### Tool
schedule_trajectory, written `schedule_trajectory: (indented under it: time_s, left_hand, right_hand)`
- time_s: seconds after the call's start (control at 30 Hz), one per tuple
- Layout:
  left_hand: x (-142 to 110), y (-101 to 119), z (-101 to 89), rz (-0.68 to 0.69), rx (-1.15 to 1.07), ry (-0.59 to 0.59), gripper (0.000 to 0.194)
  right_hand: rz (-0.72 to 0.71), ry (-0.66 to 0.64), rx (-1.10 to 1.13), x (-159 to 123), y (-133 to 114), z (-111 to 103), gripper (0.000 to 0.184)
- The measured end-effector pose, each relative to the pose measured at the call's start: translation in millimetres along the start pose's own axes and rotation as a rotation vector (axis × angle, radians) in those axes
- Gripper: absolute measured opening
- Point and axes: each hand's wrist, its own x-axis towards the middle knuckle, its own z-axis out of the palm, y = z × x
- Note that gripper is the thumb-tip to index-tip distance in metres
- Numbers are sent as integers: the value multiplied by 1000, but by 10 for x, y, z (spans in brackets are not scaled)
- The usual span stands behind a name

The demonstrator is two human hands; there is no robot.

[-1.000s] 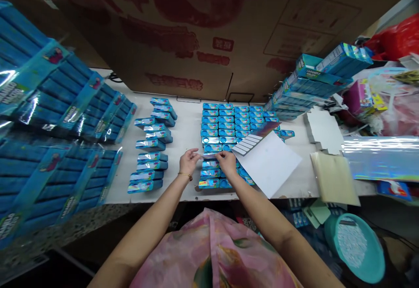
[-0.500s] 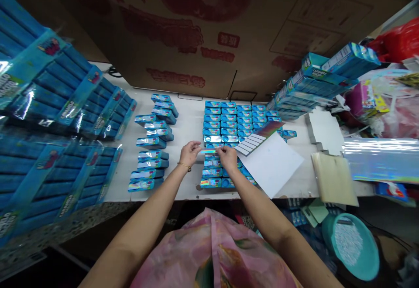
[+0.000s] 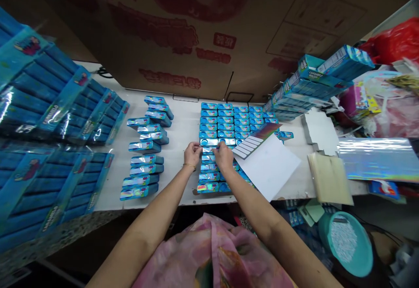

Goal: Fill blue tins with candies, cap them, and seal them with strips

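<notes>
My left hand is closed in a pinch at the left end of a small shiny sticker. My right hand pinches its right end, the fingertips partly hiding it. The sticker lies over the top of one of the small blue boxes, which stand packed in rows beneath my hands. Just right of my right hand, a sticker sheet with several blank white strips rests on a white paper sheet, covering some of the boxes.
Loose blue boxes stand in an uneven column to the left. Wrapped blue packs are piled at the far left. A large cardboard carton walls off the back. More boxes, a holographic sheet and a turquoise bucket are on the right.
Both hands have lowered the sticker from above the rows onto a box top. They have come slightly closer together. The view has shifted a little.
</notes>
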Motion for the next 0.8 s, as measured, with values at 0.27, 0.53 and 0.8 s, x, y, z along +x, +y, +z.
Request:
schedule_trajectory:
  time_s: [0.27,0.53,0.8]
  left_hand:
    - [-158,37,-182,93,237,4,22]
    - [-245,712,258,250,267,-92,31]
    - [-67,1051,1384,109,450,-532,48]
  right_hand:
    - [-381,-199,-362,-136,5,-108,44]
    - [-303,360,-44,-84,630,-794,37]
    - [133,485,762,146,1584,-488,51]
